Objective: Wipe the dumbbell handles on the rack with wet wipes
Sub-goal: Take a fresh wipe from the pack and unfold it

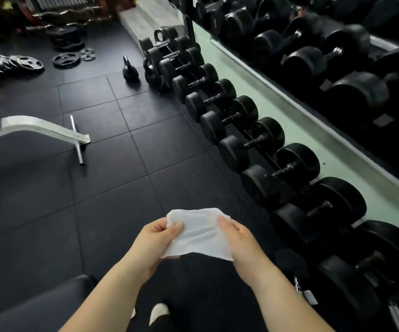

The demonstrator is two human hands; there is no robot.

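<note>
**Person beside the dumbbell rack [396, 316], readying a wipe.** Both hands are holding one white wet wipe [199, 233] spread out in front of the body, above the black floor tiles [97, 188]. The left hand [155, 238] is pinching the sheet's left edge between thumb and curled fingers. The right hand [239, 240] is pinching the right edge in the same way, and the sheet is sagging a little between them. Neither hand is touching any metal yet.

The dumbbells [258, 185] are lying side by side on the low rack to the person's right, running away toward a kettlebell [130, 70] on the floor. Each short metal handle [284, 169] is showing between two thick black heads.

**Handling, as judged from here.** The wipe is looking thin, limp and damp — likely to bunch or tear if dragged by one corner, so it is better gathered into the palm. The handles appear rigid and look rough enough to snag the sheet. The dumbbells are surely heavy, and there is no need to lift them. The sensible hold is to wrap the wipe around the bar's middle, between the heads, then twist and slide it — the nearest handles are sitting within easy reach.
</note>
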